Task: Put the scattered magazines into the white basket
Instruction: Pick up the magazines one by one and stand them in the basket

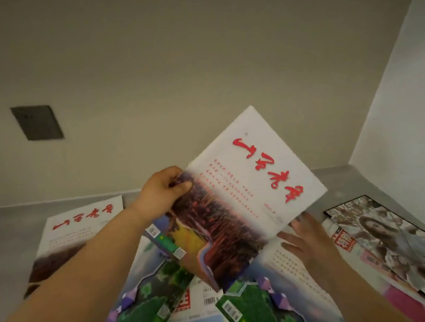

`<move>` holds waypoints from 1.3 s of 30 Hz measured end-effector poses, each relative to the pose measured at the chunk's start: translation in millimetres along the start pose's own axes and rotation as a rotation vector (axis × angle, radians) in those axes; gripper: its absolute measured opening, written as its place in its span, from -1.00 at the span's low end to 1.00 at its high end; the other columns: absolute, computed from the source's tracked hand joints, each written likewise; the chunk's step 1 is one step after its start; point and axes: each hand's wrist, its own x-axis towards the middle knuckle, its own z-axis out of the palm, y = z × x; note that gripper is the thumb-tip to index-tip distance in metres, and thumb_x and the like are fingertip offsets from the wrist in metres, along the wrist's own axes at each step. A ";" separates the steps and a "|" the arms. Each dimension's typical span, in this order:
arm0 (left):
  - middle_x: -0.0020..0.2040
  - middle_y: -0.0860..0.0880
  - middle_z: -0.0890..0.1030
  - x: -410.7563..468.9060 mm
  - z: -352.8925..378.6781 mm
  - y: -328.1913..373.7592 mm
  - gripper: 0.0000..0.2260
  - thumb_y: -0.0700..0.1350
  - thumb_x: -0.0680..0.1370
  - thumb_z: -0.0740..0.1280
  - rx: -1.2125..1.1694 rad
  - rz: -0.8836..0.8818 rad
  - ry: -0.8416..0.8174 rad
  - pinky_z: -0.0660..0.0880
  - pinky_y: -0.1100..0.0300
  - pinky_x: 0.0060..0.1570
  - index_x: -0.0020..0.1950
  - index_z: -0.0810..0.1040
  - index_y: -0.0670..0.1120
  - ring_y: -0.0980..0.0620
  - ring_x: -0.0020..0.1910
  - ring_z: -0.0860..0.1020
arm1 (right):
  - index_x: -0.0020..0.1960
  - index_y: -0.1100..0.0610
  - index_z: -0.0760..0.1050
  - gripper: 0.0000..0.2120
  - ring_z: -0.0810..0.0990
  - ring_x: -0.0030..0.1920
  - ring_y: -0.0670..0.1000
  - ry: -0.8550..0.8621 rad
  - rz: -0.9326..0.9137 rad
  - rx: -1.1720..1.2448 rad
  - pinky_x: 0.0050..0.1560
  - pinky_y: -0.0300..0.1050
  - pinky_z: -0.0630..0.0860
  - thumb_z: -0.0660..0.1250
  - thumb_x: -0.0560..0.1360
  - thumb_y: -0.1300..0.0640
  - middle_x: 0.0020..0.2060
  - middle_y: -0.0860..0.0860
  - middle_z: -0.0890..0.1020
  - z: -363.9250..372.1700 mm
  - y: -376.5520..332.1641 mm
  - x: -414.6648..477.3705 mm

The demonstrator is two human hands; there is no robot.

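Grey surface [0, 237], perhaps floor, bears glossy magazines [150, 312]; our left hand [161, 192] pinches a white red-lettered magazine [250, 188], right hand [308, 240] fingers spread.

White magazine [240, 197] with red script, reddish-brown photo; green-and-purple magazine [145, 313]; grey wall plate [37, 122].

place: plain indoor room, home or office cannot tell | back: bare beige wall [192, 55] filling upper frame | upper left: dark square wall plate [37, 122] set in wall | mid-left: flat grey surface [5, 236] meeting wall | right: white panel [411, 80] forming corner | bottom: glossy magazines [150, 312] spread on surface
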 end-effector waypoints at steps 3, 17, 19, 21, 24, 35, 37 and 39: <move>-0.32 0.01 0.54 4.4 22.2 5.7 -0.79 -0.28 0.50 0.24 -0.344 -0.102 0.176 0.48 0.42 -0.44 -0.28 0.47 -0.02 0.10 -0.33 0.49 | 0.06 0.10 0.46 -0.77 0.65 -0.20 -0.04 -0.174 -0.006 -0.123 -0.27 -0.20 0.55 0.22 0.45 0.31 -0.17 -0.02 0.67 9.5 -15.5 23.0; -0.14 -0.07 0.54 107.9 45.4 22.1 -0.79 -0.31 0.51 0.21 -0.275 -0.243 0.420 0.48 0.38 -0.48 0.13 0.50 -0.24 0.06 -0.30 0.47 | -0.03 0.24 0.52 -0.85 0.50 -0.33 -0.10 -0.075 -0.316 -0.470 -0.48 -0.48 0.42 0.28 0.42 0.37 -0.30 -0.02 0.55 34.6 -117.7 171.9; -0.13 -0.09 0.52 125.3 45.5 20.1 -0.78 -0.30 0.53 0.18 -0.304 -0.263 0.408 0.50 0.31 -0.40 0.15 0.47 -0.24 0.02 -0.25 0.49 | 0.03 0.29 0.50 -0.82 0.52 -0.21 0.00 -0.077 -0.328 -0.484 -0.30 -0.31 0.46 0.26 0.43 0.36 -0.17 0.04 0.55 40.4 -117.2 193.9; -0.04 -0.12 0.50 143.3 50.0 13.5 -0.77 -0.31 0.53 0.16 -0.314 -0.292 0.416 0.52 0.12 -0.13 0.17 0.44 -0.28 -0.06 -0.09 0.48 | 0.05 0.29 0.49 -0.81 0.51 -0.07 0.02 -0.080 -0.318 -0.501 -0.09 -0.17 0.41 0.24 0.45 0.35 -0.11 0.06 0.54 43.4 -110.1 216.0; 0.05 -0.17 0.49 163.4 58.0 -0.9 -0.75 -0.33 0.53 0.14 -0.305 -0.328 0.410 0.45 0.03 0.04 0.20 0.42 -0.30 -0.12 0.00 0.46 | 0.07 0.28 0.48 -0.80 0.49 -0.03 0.05 -0.055 -0.277 -0.481 -0.01 -0.08 0.41 0.22 0.46 0.35 -0.10 0.07 0.53 43.6 -96.2 240.7; 0.23 -0.27 0.49 204.8 90.7 -74.5 -0.71 -0.36 0.52 0.12 -0.186 -0.449 0.323 0.43 -0.12 0.19 0.24 0.40 -0.27 -0.26 0.17 0.47 | 0.12 0.17 0.43 -0.72 0.46 0.01 0.06 -0.024 -0.123 -0.486 0.12 -0.03 0.41 0.13 0.47 0.36 -0.03 0.07 0.50 40.2 -42.7 296.1; 0.23 -0.27 0.49 206.5 91.7 -85.2 -0.71 -0.35 0.52 0.13 -0.173 -0.465 0.324 0.41 -0.16 0.22 0.23 0.40 -0.26 -0.26 0.17 0.47 | 0.16 0.18 0.42 -0.70 0.45 0.03 0.06 -0.027 -0.093 -0.484 0.16 -0.01 0.40 0.12 0.48 0.37 -0.01 0.07 0.50 42.0 -34.8 301.0; 0.23 -0.26 0.50 209.0 90.8 -93.1 -0.71 -0.34 0.52 0.14 -0.139 -0.471 0.323 0.40 -0.17 0.24 0.23 0.41 -0.26 -0.26 0.18 0.47 | 0.16 0.19 0.41 -0.71 0.45 0.03 0.07 -0.025 -0.074 -0.478 0.17 0.02 0.41 0.12 0.48 0.37 -0.01 0.09 0.49 43.9 -27.9 305.5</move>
